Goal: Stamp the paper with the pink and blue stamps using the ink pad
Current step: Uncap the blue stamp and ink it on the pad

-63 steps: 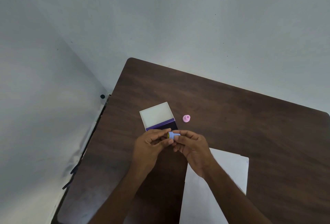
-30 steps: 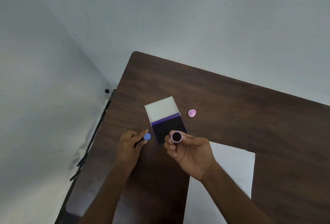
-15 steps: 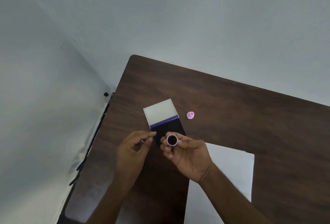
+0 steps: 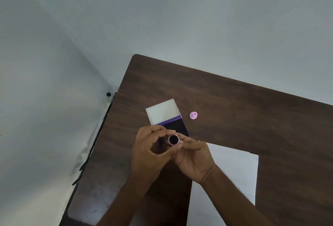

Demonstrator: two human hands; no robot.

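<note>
Both my hands meet above the near edge of the open ink pad [image 4: 177, 126]. My right hand [image 4: 194, 159] holds the blue stamp [image 4: 173, 139] with its lilac rim and dark round face turned up toward me. My left hand [image 4: 149, 150] curls in from the left, with thumb and forefinger pinched against the stamp's rim. The blue cap it held earlier is hidden. The pink stamp [image 4: 193, 115] stands alone on the table, to the right of the ink pad. The white paper [image 4: 234, 168] lies under my right forearm.
The ink pad's white lid [image 4: 163, 111] lies flipped open behind the dark pad. The dark wooden table [image 4: 243, 110] stands in a corner of pale walls. Its left edge runs close to my left arm.
The blue stamp's cap came off into my left hand, which moved away to the left. That hand has now come back and closed against the stamp in my right hand.
</note>
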